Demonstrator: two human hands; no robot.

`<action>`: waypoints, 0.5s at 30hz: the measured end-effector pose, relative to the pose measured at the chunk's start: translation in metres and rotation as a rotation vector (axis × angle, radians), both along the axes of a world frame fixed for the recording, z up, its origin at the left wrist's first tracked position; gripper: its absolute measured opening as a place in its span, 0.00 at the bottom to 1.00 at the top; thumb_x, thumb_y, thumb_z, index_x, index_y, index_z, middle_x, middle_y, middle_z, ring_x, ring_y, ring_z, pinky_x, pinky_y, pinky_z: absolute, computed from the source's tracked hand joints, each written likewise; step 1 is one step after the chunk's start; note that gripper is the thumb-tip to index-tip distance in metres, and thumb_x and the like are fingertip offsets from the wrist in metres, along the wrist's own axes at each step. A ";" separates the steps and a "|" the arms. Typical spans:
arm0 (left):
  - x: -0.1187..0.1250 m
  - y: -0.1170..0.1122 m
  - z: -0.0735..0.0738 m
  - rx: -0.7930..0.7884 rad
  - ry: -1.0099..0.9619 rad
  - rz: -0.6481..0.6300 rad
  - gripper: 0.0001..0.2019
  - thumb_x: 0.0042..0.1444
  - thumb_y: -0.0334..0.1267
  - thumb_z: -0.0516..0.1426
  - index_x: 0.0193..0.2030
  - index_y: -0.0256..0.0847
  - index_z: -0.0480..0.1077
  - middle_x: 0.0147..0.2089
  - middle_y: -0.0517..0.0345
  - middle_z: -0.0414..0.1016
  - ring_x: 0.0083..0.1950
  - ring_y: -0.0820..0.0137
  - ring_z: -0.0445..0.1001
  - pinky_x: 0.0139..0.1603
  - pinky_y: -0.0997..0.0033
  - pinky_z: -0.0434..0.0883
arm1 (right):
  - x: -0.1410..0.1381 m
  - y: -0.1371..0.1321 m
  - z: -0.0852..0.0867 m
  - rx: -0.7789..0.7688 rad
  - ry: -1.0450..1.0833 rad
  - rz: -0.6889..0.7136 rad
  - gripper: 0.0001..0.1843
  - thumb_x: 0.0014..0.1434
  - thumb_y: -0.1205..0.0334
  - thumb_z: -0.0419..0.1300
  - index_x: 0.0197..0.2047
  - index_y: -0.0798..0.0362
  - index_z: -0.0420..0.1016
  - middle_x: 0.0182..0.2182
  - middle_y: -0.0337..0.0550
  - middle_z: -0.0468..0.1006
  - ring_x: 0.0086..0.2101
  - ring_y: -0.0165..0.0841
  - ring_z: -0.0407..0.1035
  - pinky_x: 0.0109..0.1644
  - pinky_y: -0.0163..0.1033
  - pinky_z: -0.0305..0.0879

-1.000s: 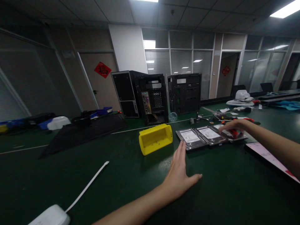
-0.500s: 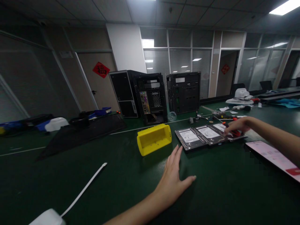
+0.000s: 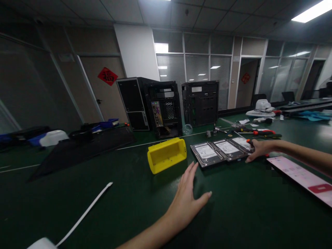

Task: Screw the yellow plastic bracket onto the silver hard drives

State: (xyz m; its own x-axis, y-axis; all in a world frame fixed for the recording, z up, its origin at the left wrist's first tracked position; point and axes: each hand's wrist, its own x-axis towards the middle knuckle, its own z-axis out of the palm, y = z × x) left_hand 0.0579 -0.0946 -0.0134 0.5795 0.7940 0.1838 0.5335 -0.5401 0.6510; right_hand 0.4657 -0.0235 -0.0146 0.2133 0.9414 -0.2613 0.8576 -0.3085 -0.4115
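Three hard drives with white labels lie in a row: the left drive (image 3: 204, 154), the middle drive (image 3: 227, 147) and the right drive (image 3: 241, 141). Just short of the left drive's near corner, my left hand (image 3: 185, 199) hovers over the green table (image 3: 135, 207), open and holding nothing. At the right drive's end, my right hand (image 3: 259, 150) closes round the handle of a screwdriver (image 3: 249, 141) with orange and dark parts. Its thin shaft points away to the left; my fingers hide most of the handle. A yellow bin (image 3: 167, 156) rests on its side left of the drives.
Black computer cases (image 3: 162, 109) stand behind, another case (image 3: 201, 103) beside them. Pliers and tools with red handles (image 3: 264, 132) lie back right. A pink-screened tablet (image 3: 298, 174) is at right. A white cable (image 3: 85, 212) lies front left, a black mat (image 3: 85, 148) back left.
The view has shifted slightly, moving things left. My right hand has changed its hold on the screwdriver, its thumb now lower by the right drive's edge. My left hand keeps its open pose.
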 end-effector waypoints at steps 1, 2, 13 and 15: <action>0.000 0.000 0.000 0.001 -0.007 -0.001 0.37 0.52 0.49 0.54 0.65 0.48 0.39 0.68 0.58 0.37 0.67 0.61 0.40 0.65 0.54 0.46 | 0.001 0.000 -0.003 0.004 0.004 0.000 0.52 0.26 0.42 0.66 0.53 0.59 0.59 0.51 0.61 0.65 0.49 0.52 0.62 0.50 0.49 0.61; -0.001 0.000 0.000 0.000 -0.012 0.001 0.37 0.53 0.50 0.54 0.65 0.49 0.39 0.68 0.58 0.37 0.67 0.61 0.41 0.64 0.54 0.47 | 0.002 -0.001 -0.005 0.011 0.007 0.003 0.51 0.28 0.41 0.66 0.53 0.59 0.58 0.52 0.61 0.64 0.49 0.52 0.62 0.50 0.48 0.61; -0.001 0.000 0.001 -0.006 -0.011 0.006 0.36 0.53 0.50 0.53 0.65 0.50 0.41 0.68 0.59 0.38 0.66 0.60 0.42 0.64 0.54 0.48 | 0.047 -0.006 -0.010 0.106 -0.028 -0.046 0.36 0.32 0.42 0.64 0.42 0.56 0.61 0.42 0.61 0.70 0.43 0.52 0.66 0.42 0.45 0.64; -0.001 0.000 0.001 -0.007 -0.001 0.007 0.35 0.53 0.49 0.53 0.65 0.50 0.41 0.68 0.59 0.38 0.66 0.61 0.42 0.64 0.55 0.48 | 0.048 -0.001 -0.013 0.137 -0.018 -0.042 0.34 0.33 0.42 0.63 0.40 0.55 0.62 0.41 0.60 0.71 0.42 0.50 0.67 0.40 0.44 0.65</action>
